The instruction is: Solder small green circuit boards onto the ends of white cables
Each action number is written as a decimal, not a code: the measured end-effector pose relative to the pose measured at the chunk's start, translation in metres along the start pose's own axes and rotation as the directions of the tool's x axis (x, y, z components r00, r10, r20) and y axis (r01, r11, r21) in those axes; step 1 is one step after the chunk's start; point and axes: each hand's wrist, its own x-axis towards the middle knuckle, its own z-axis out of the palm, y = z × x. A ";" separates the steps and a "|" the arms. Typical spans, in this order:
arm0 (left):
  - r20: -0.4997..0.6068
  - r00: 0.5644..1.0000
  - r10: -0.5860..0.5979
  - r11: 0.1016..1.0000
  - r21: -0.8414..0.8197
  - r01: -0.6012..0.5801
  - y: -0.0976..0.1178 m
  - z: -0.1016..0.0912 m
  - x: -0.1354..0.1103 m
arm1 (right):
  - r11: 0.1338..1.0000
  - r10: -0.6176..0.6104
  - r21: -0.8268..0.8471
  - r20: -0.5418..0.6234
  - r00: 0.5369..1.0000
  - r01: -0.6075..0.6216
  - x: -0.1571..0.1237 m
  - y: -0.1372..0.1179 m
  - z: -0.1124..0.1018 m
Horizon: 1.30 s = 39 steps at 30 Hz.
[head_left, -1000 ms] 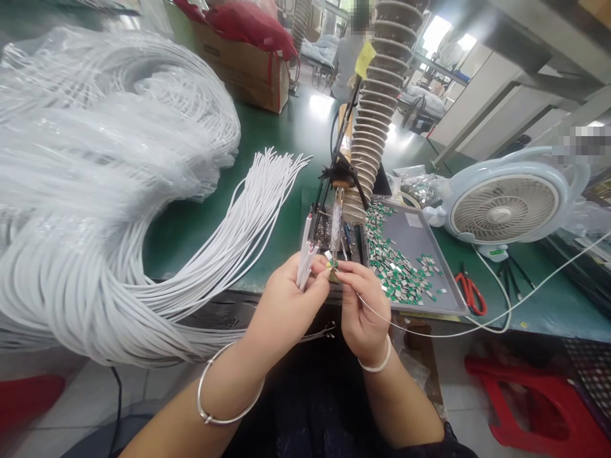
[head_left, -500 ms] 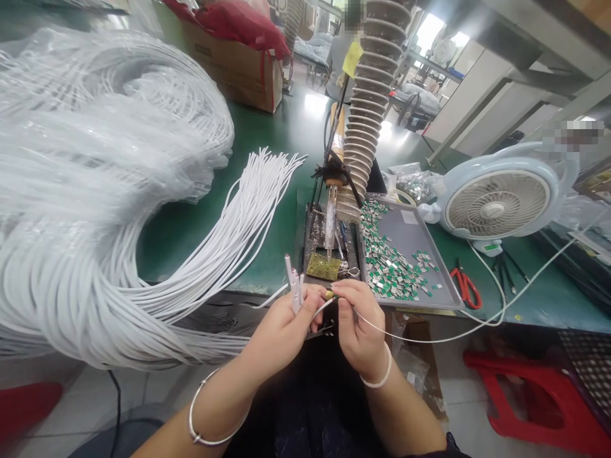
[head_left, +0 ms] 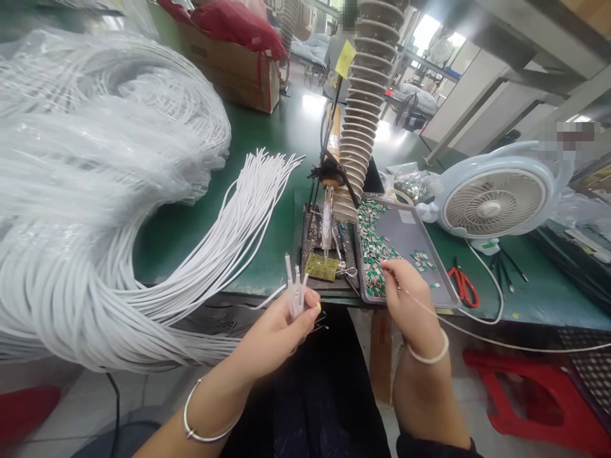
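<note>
My left hand is closed around several short white cable ends that stand up out of the fist. A small yellow bit shows at its fingertips. My right hand reaches over the grey tray, its thumb and fingers pinched together at a pile of small green-and-silver circuit boards. Whether the fingertips grip a board cannot be made out. A thin pale wire runs from between thumb and forefinger across this hand and off to the right.
Ahead stands a soldering iron, tip down over a yellowish sponge, beside a ribbed extraction hose. Bundled white cables cover the left. On the right are red-handled pliers and a fan. A carton sits behind.
My right hand has parted from my left and moved right to the boards in the tray, drawing the thin wire along. My left hand keeps hold of the cables in about the same place.
</note>
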 end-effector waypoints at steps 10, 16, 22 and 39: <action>0.043 0.998 0.054 0.922 -0.385 -0.034 -0.011 -0.001 0.002 | 0.981 0.016 -0.190 0.266 0.964 0.036 0.017 0.036 0.002; -0.037 0.999 -0.009 0.930 -0.368 -0.005 -0.006 0.004 0.004 | 0.995 -0.023 -0.089 0.117 0.993 0.034 0.013 0.029 0.001; -0.125 0.990 -0.059 0.956 -0.293 0.020 -0.003 0.010 0.003 | 0.995 -0.028 0.096 -0.062 0.998 0.034 0.007 0.002 0.000; -0.319 0.948 0.008 0.933 -0.338 -0.122 0.015 0.032 0.010 | 0.900 -0.058 0.422 -0.138 0.989 0.112 -0.011 -0.059 0.026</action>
